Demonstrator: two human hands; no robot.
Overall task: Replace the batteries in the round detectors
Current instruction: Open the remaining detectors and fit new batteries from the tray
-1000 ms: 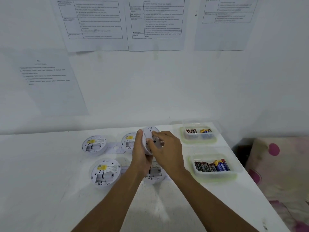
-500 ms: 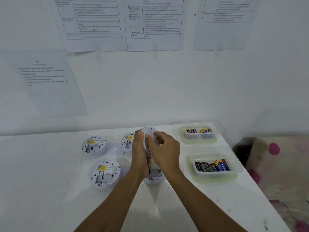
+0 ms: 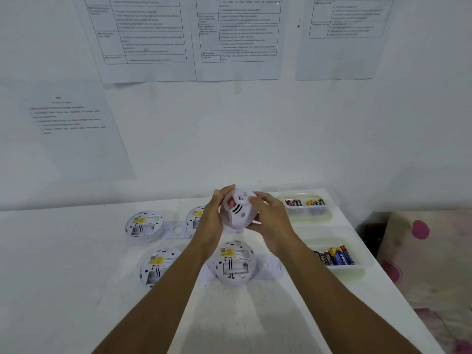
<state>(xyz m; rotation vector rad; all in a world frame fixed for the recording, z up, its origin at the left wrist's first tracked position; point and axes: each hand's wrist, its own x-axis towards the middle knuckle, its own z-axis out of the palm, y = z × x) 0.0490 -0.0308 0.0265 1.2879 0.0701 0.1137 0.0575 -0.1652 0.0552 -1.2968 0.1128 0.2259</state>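
held detector (image 3: 238, 209) turned since half a second ago: then edge-on to the camera, now front face showing, with vent slots and a red patch near its top; blurred with motion. raised above the white table (image 3: 76, 264), clear of it, between both hands.

left hand (image 3: 213, 221): on the detector's left rim, fingers curled narrow round the edge, thumb tip up at the top.
right hand (image 3: 272, 222): on the detector's right rim, fingers closed on it, thumb at the upper edge.

on the table, backs up, battery bays showing:
- detector, far left (image 3: 144, 226), yellow label, with a flat white mounting plate (image 3: 178, 229) just beside it on the right.
- detector, far middle (image 3: 195, 218), partly hidden behind the left hand.
- detector, near left (image 3: 157, 267), yellow label, right side hidden by the left forearm.
- detector, near middle (image 3: 235, 263), between the two forearms, below the held one.

right side of the table:
- far clear tub (image 3: 310, 213), a few batteries inside, red-brown and yellow-blue.
- near clear tub (image 3: 357, 267), a row of batteries, dark, blue and red.

wall behind: printed sheets (image 3: 237, 37) taped up, text too blurred to read.
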